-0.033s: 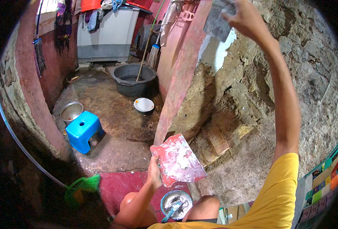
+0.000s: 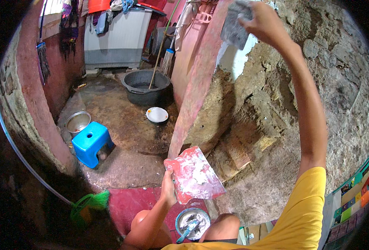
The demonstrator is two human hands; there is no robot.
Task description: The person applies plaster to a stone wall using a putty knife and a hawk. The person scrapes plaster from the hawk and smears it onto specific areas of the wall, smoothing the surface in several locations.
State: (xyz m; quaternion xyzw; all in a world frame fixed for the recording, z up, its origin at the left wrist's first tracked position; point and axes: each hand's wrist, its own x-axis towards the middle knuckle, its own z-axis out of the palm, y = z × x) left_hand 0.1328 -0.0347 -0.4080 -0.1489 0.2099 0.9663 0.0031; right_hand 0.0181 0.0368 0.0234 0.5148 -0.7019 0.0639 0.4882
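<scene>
Most fingers of the left hand (image 2: 168, 189) are hidden under the red board (image 2: 183, 167). High above the board, some fingers of the right hand (image 2: 266, 24) are hidden by the grey block (image 2: 235, 30), whose contact with the rough wall (image 2: 272, 121) cannot be made out. Below the board, the blade of the blue spatula (image 2: 187, 230) is obscured by white paste (image 2: 199, 217). Left of the board, the metal bowl (image 2: 77, 119) is partly covered by the blue stool (image 2: 91, 139); farther up, the red bucket (image 2: 98, 5) is cut off by the view's upper edge. Well right of the board, colourful items (image 2: 349, 206) are too small to be identified.
</scene>
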